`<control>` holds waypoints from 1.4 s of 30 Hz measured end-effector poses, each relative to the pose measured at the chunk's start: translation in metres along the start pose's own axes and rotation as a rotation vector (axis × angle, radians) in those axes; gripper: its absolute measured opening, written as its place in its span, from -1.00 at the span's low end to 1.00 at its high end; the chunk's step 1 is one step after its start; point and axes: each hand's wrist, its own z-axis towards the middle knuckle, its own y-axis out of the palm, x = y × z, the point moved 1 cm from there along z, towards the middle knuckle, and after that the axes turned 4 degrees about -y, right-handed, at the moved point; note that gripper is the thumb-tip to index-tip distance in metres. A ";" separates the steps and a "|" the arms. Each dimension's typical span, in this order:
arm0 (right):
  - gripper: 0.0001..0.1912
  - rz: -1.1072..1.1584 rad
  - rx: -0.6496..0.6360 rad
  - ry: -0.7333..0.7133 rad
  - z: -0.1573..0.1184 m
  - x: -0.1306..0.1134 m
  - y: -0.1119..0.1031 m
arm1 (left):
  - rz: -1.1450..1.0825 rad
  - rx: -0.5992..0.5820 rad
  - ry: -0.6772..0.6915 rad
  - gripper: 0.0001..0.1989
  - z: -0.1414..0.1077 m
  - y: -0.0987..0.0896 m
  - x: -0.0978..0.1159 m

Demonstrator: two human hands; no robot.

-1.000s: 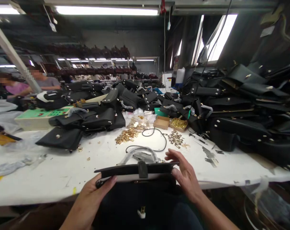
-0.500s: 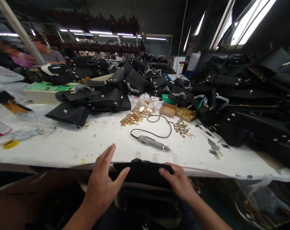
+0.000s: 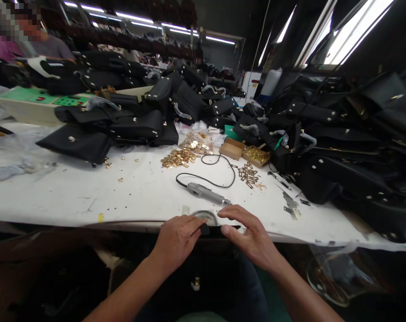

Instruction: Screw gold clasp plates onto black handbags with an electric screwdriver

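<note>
A black handbag (image 3: 216,264) stands at the table's front edge, over my lap, with a small gold clasp (image 3: 196,282) on its front. Its handle (image 3: 206,217), wrapped in clear plastic, arches up at the top. My left hand (image 3: 178,237) is closed over the bag's top edge beside the handle. At the right end of that edge, my right hand (image 3: 251,235) has its thumb and fingers apart, holding nothing. Just beyond the hands lies a grey electric screwdriver (image 3: 206,193) with a black cord.
Gold metal pieces (image 3: 179,158) lie heaped on the white table (image 3: 55,197). Small cardboard boxes (image 3: 232,149) and rectangular buckles (image 3: 247,175) are to their right. Black bags (image 3: 350,179) pile up at the right and back. Two people (image 3: 48,47) are at the far left.
The bag's flap has been folded down, so its handle and front clasp now show. My left hand has come onto the top edge; my right hand has loosened its grip.
</note>
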 end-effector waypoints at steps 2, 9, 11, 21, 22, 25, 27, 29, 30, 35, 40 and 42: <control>-0.75 -0.029 -0.056 -0.052 0.010 -0.004 0.012 | 0.020 0.008 -0.007 -0.69 0.000 0.001 0.000; -0.65 -0.173 -0.037 -0.158 0.009 0.011 0.049 | 0.106 -0.001 -0.089 -0.82 -0.005 -0.001 -0.004; -0.79 -0.193 0.017 -0.206 0.005 0.013 0.053 | 0.065 -0.003 -0.087 -0.78 -0.006 0.000 -0.005; -0.75 0.375 0.137 0.289 -0.013 -0.011 -0.013 | 0.052 0.011 -0.022 -0.73 -0.007 -0.004 -0.008; -0.74 0.327 0.108 0.326 -0.018 -0.008 -0.025 | 0.061 0.029 -0.024 -0.74 -0.009 -0.003 -0.009; -0.82 0.045 -0.091 0.407 -0.037 0.011 -0.054 | 0.071 0.042 -0.069 -0.74 -0.014 0.003 -0.013; -0.86 -0.160 -0.222 0.434 -0.052 0.028 -0.067 | 0.037 0.021 -0.113 -0.74 -0.014 0.003 -0.014; -0.84 -0.291 -0.263 0.458 -0.061 0.040 -0.073 | -0.046 -0.032 -0.165 -0.71 -0.010 -0.006 -0.013; -0.82 -0.322 -0.252 0.468 -0.063 0.043 -0.074 | -0.107 -0.072 -0.195 -0.67 -0.006 -0.014 -0.011; -0.72 -0.252 -0.112 0.393 -0.020 0.026 -0.058 | -0.449 -0.465 -0.237 -0.57 0.018 -0.049 -0.011; -0.75 -0.110 -0.066 0.260 0.069 0.017 -0.013 | -0.220 -0.437 -0.291 -0.64 0.030 -0.011 -0.034; -0.78 -0.104 -0.066 0.207 0.106 0.026 0.008 | -0.065 -0.290 -0.326 -0.65 0.028 0.012 -0.044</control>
